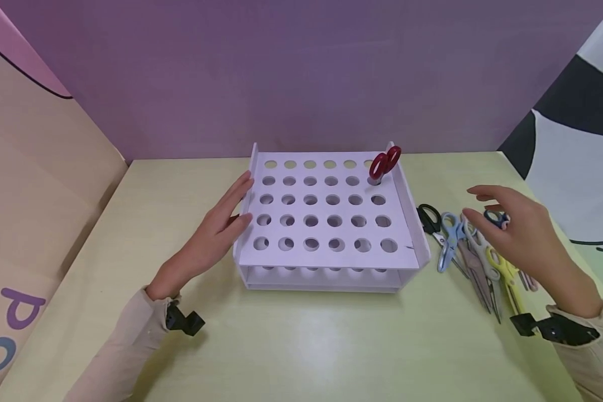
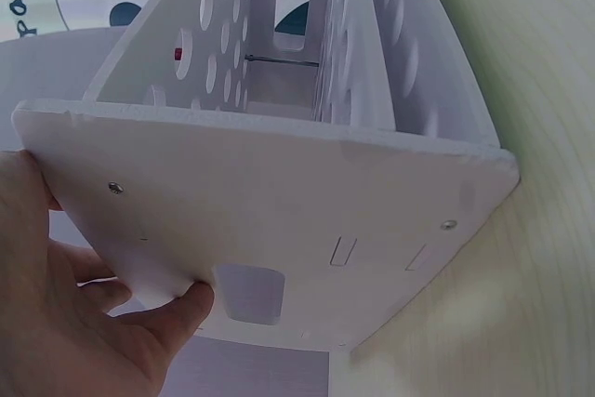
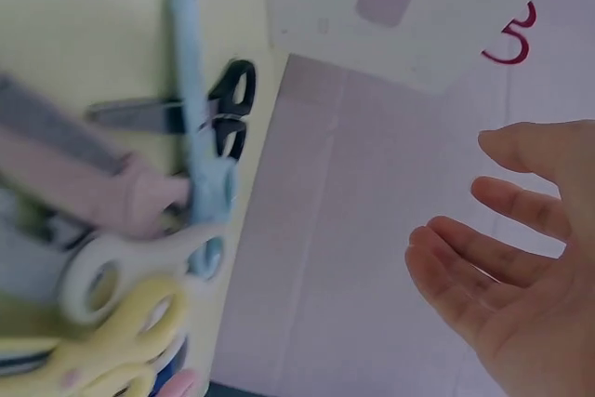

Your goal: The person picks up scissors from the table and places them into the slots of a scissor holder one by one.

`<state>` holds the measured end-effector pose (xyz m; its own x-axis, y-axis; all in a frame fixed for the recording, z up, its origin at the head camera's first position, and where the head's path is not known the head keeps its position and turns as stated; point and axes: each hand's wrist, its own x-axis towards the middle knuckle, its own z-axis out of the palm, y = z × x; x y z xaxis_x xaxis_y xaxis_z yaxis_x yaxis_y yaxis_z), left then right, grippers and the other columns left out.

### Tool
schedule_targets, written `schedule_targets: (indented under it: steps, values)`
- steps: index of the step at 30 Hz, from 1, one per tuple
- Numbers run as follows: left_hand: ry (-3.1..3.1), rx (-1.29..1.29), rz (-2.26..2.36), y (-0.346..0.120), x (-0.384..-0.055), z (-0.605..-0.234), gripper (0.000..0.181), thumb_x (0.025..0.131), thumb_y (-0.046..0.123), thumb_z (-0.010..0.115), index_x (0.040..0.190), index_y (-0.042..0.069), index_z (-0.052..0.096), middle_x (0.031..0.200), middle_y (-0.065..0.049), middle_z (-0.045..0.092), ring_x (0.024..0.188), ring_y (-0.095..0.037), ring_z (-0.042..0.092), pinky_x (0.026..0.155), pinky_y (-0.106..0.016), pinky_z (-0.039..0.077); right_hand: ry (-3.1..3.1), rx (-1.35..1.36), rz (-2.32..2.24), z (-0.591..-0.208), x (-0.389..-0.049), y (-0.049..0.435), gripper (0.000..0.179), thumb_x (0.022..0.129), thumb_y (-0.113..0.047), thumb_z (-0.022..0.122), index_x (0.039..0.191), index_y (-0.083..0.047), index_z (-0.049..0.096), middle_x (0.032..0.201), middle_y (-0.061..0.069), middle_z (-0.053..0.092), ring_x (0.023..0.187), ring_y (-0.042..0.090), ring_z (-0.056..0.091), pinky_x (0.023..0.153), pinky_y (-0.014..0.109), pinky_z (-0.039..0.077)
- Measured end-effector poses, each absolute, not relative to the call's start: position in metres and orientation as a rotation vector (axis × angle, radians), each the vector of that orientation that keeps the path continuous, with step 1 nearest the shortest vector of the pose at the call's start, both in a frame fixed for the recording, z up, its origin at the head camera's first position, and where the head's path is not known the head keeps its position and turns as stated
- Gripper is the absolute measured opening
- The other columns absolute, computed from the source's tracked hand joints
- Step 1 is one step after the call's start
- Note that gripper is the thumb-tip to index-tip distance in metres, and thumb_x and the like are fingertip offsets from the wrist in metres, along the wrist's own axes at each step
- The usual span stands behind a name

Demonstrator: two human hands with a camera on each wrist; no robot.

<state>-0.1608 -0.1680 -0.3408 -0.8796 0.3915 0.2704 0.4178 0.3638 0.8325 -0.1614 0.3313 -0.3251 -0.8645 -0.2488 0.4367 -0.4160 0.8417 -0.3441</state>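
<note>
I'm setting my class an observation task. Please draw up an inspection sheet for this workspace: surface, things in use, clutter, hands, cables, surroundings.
Surface: pale table, light wood-like top.
Things in use: white rack with rows of round holes; red-handled scissors standing in it, at the right near the back; pile of scissors lying right of the rack, some overlapping.
Clutter: nothing seen.
Left hand: thumb and fingers touch the rack's left side.
Right hand: near the pile, fingers apart, holding nothing.
Cables: nothing seen.
Surroundings: purple backdrop behind; lettered panel left; black-and-white print right.
</note>
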Motion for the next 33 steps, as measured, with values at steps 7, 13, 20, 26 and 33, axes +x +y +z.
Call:
schedule_targets:
  steps: [7, 13, 20, 26, 33]
  values:
    - [-2.578, -0.752, -1.571, -0.169, -0.162, -0.340, 0.059, 0.103, 0.013, 0.045, 0.159, 0.014, 0.025, 0.166, 0.010, 0.012, 0.150, -0.008, 0.016, 0.111, -0.044, 0.036, -2.755, 0.440, 0.613, -0.340, -0.154, 0.348, 0.044, 0.094, -0.017, 0.068, 0.134, -0.004, 0.057, 0.123, 0.024, 0.062, 0.100, 0.039, 0.059, 0.080, 0.027, 0.044]
    - [-2.573, -0.755, -1.586, -0.169, -0.162, -0.340, 0.059, 0.104, 0.013, 0.045, 0.159, 0.015, 0.025, 0.166, 0.011, 0.012, 0.150, -0.007, 0.015, 0.112, -0.044, 0.036, -2.915, 0.383, 0.604, -0.357, -0.160, 0.359, 0.047, 0.095, -0.019, 0.066, 0.136, 0.000, 0.052, 0.126, 0.032, 0.055, 0.103, 0.053, 0.057, 0.080, 0.069, 0.046]
    - [-2.564, -0.755, -1.600, -0.168, -0.161, -0.340, 0.059, 0.104, 0.012, 0.045, 0.159, 0.014, 0.025, 0.166, 0.010, 0.012, 0.149, -0.007, 0.015, 0.112, -0.044, 0.036, -3.004, 0.372, 0.497, -0.372, -0.166, 0.373, 0.050, 0.094, -0.025, 0.067, 0.131, 0.006, 0.053, 0.124, 0.036, 0.055, 0.108, 0.054, 0.052, 0.080, 0.070, 0.042]
    - [-2.552, -0.764, -1.596, -0.167, -0.161, -0.340, 0.059, 0.103, 0.011, 0.045, 0.159, 0.014, 0.025, 0.166, 0.011, 0.012, 0.149, -0.007, 0.016, 0.111, -0.043, 0.037, -3.075, 0.281, 0.413, -0.377, -0.161, 0.387, 0.058, 0.093, -0.031, 0.069, 0.128, 0.012, 0.052, 0.115, 0.039, 0.058, 0.095, 0.053, 0.057, 0.069, 0.063, 0.048]
    - [-2.560, -0.743, -1.589, -0.167, -0.161, -0.341, 0.058, 0.103, 0.011, 0.045, 0.159, 0.014, 0.026, 0.166, 0.012, 0.012, 0.149, -0.007, 0.017, 0.111, -0.043, 0.037, -3.126, 0.231, 0.402, -0.380, -0.157, 0.392, 0.066, 0.091, -0.042, 0.070, 0.125, 0.012, 0.054, 0.110, 0.037, 0.058, 0.089, 0.048, 0.057, 0.063, 0.058, 0.047]
